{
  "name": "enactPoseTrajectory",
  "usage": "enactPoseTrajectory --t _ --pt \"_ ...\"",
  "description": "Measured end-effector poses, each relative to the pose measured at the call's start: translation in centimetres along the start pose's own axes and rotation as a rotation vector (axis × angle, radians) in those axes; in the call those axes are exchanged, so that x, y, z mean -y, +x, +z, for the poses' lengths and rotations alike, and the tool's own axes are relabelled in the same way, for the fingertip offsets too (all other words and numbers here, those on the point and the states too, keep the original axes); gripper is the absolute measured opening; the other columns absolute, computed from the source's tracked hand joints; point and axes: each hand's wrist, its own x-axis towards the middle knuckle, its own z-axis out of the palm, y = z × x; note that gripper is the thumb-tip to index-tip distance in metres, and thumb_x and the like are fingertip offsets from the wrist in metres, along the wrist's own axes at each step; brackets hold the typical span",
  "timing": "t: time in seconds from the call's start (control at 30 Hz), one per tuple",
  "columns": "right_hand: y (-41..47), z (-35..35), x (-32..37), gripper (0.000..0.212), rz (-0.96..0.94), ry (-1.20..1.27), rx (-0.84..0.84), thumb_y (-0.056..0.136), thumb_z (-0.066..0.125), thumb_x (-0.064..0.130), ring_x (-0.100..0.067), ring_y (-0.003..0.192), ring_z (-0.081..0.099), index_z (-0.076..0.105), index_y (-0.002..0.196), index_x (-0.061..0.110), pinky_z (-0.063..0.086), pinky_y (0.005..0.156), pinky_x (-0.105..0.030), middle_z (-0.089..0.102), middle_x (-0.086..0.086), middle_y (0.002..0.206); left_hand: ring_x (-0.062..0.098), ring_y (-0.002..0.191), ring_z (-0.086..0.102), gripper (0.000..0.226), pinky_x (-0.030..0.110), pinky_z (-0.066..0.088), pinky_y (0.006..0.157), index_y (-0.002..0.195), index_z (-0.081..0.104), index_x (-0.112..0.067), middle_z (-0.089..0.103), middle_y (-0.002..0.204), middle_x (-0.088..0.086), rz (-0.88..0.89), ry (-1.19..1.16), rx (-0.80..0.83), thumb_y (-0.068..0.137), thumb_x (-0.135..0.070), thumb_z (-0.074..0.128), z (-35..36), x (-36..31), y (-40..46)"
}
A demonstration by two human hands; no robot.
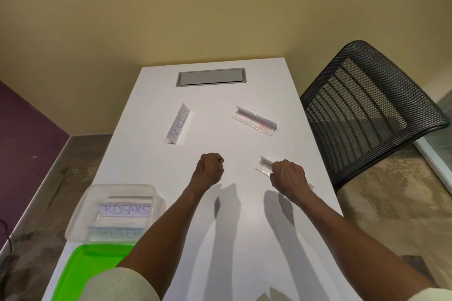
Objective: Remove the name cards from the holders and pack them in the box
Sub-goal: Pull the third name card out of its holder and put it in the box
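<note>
The right hand (288, 175) grips a clear holder (265, 166) right of the box (80, 212). The left hand (210, 166) is a bare fist between them, nothing in it.

White surface (220, 227), long, running away from camera. Grey recessed panel (210, 77) set flush at the far end. Lying on it: holder with the STEPHN card (177, 124) left of centre, angled; clear holder with a red label (255, 118) to its right; another clear holder (264, 166) nearer, right side. Near-left corner: clear box (83, 205) with KOSAKS and PETER cards inside, touching a green tray (85, 266) at the near edge.
</note>
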Motion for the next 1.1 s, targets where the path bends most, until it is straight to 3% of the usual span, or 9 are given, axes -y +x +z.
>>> enactPoseTrajectory --t 0.17,0.3,0.5,0.6,0.7,0.87,1.0,1.1 --pt "0.6 0.1 -3.6 0.038 0.155 0.032 0.052 0.075 0.05 0.004 -0.025 0.054 0.035 0.022 0.053 0.016 0.014 0.045 -0.025 0.027 0.004 0.052 0.025 0.083 0.063 0.025 0.032 0.054 0.077 0.085 0.067 -0.009 0.069 0.088 0.005 -0.023 -0.015 0.058 0.087 -0.006 0.043 2.5 -2.4 1.8" --pt "0.9 0.7 -6.5 0.032 0.294 0.087 0.071 0.076 0.05 0.003 -0.016 0.046 0.032 0.032 0.052 0.014 0.017 0.043 -0.024 0.034 0.005 0.05 0.02 0.068 0.04 0.021 0.029 0.035 0.061 0.068 0.046 -0.017 0.05 0.073 0.003 -0.003 0.031 0.133 0.08 0.0 0.04 4.3 -4.6 3.4" --pt "1.7 2.3 -10.1 0.029 0.524 0.186 0.11 0.08 0.055 0.009 -0.025 0.062 0.056 0.041 0.056 0.016 0.04 0.053 -0.028 0.058 -0.005 0.067 0.018 0.06 0.037 0.025 0.026 0.024 0.053 0.063 0.044 -0.014 0.041 0.06 -0.003 0.024 0.07 0.189 0.082 0.003 0.042 6.6 -8.0 5.9" --pt "1.8 2.6 -11.3 0.01 0.62 0.231 0.158 0.08 0.057 0.01 -0.03 0.074 0.065 0.059 0.07 0.01 0.044 0.055 -0.029 0.067 -0.01 0.08 0.011 0.054 0.038 0.042 0.018 0.024 0.049 0.057 0.034 -0.026 0.036 0.059 -0.011 0.014 0.039 0.238 0.089 -0.002 0.045 7.7 -8.7 7.2" --pt "2.0 3.2 -12.2 0.01 0.685 0.271 0.214 0.081 0.059 0.012 -0.032 0.08 0.066 0.066 0.084 0.005 0.045 0.057 -0.028 0.07 -0.013 0.089 0.007 0.061 0.046 0.041 0.012 0.034 0.053 0.059 0.038 -0.033 0.042 0.065 -0.014 -0.083 -0.021 0.252 0.093 -0.014 0.05 8.5 -9.0 8.2" --pt "2.5 3.8 -13.1 0.016 0.804 0.319 0.299 0.082 0.059 0.015 -0.032 0.088 0.066 0.067 0.09 0.004 0.041 0.059 -0.028 0.071 -0.013 0.096 0.026 0.078 0.059 0.027 0.028 0.048 0.059 0.066 0.053 -0.023 0.055 0.068 -0.001 -0.177 -0.082 0.288 0.093 -0.024 0.052 9.7 -9.1 9.4" --pt "2.6 4.1 -13.6 0.018 0.845 0.348 0.358 0.081 0.059 0.021 -0.027 0.076 0.063 0.067 0.087 0.006 0.043 0.056 -0.028 0.071 -0.011 0.09 0.031 0.09 0.064 0.039 0.033 0.046 0.074 0.073 0.058 -0.007 0.058 0.076 0.01 -0.239 -0.031 0.267 0.099 -0.033 0.043 10.4 -9.6 9.9" --pt "2.6 4.5 -13.7 0.017 0.849 0.419 0.412 0.079 0.056 0.021 -0.027 0.076 0.069 0.066 0.076 0.007 0.056 0.062 -0.032 0.073 -0.011 0.084 0.033 0.096 0.065 0.046 0.033 0.048 0.078 0.068 0.057 -0.002 0.052 0.067 0.008 -0.212 0.014 0.259 0.1 -0.03 0.04 11.0 -9.7 10.2"
